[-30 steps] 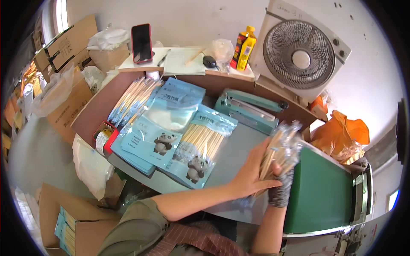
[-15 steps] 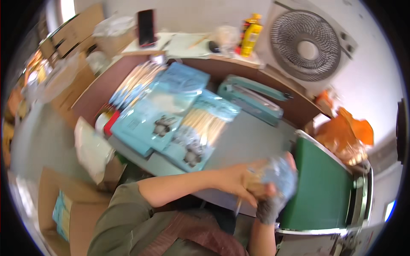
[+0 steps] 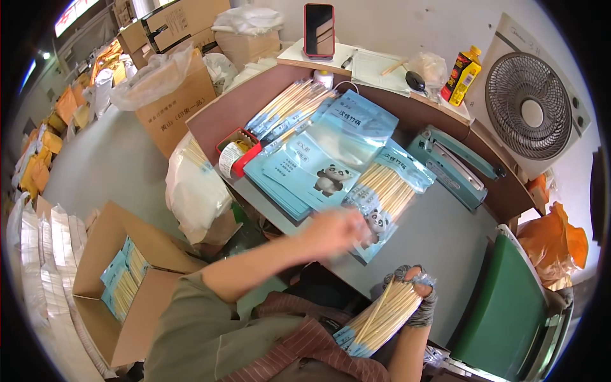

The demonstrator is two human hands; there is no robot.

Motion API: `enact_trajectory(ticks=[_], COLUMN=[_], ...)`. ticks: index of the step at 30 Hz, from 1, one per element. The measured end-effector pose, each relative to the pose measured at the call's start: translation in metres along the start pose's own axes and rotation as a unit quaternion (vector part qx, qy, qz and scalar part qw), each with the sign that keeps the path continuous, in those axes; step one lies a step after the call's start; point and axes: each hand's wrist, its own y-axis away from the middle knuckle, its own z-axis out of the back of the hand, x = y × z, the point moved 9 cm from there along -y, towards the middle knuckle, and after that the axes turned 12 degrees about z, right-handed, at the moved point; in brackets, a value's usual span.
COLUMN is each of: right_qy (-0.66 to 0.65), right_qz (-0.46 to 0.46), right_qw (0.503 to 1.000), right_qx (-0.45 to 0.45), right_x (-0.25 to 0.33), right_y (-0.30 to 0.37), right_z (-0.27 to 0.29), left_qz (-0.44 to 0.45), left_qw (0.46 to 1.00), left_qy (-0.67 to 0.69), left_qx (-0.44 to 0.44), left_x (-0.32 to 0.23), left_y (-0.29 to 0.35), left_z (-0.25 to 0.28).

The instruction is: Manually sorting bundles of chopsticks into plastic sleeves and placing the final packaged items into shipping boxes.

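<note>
My right hand (image 3: 420, 300), in a grey fingerless glove, is closed around a bundle of wrapped bamboo chopsticks (image 3: 385, 312) beside the bench's near edge. The sticks slant down to the left, their blue wrapper ends low. Above the bench's near side, my left hand (image 3: 337, 232) is smeared by motion, and its fingers do not show clearly. Just beyond it lies a filled chopstick bag (image 3: 398, 188) with a panda print. To its left is a stack of flat blue printed bags (image 3: 305, 162). More wrapped chopsticks (image 3: 289, 108) lie in a loose pile behind them.
A teal bag sealer (image 3: 452, 169) stands at the back right. The green conveyor belt (image 3: 503, 305) adjoins the right side. A red box of rubber bands (image 3: 238, 151) sits at the left rim. An open carton (image 3: 121, 254) on the left holds filled bags. A fan (image 3: 531, 111) stands behind.
My left hand has come away from the bundle and moved left and up. My right hand keeps the bundle, now lower and tilted. The whole view has shifted.
</note>
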Motion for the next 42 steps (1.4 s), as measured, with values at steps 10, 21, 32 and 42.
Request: enact_trajectory(ticks=[10,21,32,42], right_qy=[-0.012,-0.036,-0.006,0.030], right_qz=[-0.012,0.009,0.115,0.106], right_qw=[1.000,0.999,0.993,0.993], right_qx=[0.009,-0.003,-0.034,-0.031], right_x=[-0.008,0.004,0.048,0.043], right_y=[-0.008,0.011,0.065,0.069], right_z=[-0.020,0.001,0.025,0.026], left_qz=[-0.040,0.010,-0.060,-0.086], left_qw=[0.967,0.973,0.982,0.964], left_qy=[-0.242,-0.228,-0.150,0.102], left_qx=[-0.065,0.019,-0.102,0.229], left_x=[0.106,0.092,-0.030,-0.015], left_y=[-0.065,-0.078,-0.080,0.032], left_z=[0.100,0.110,0.101,-0.240])
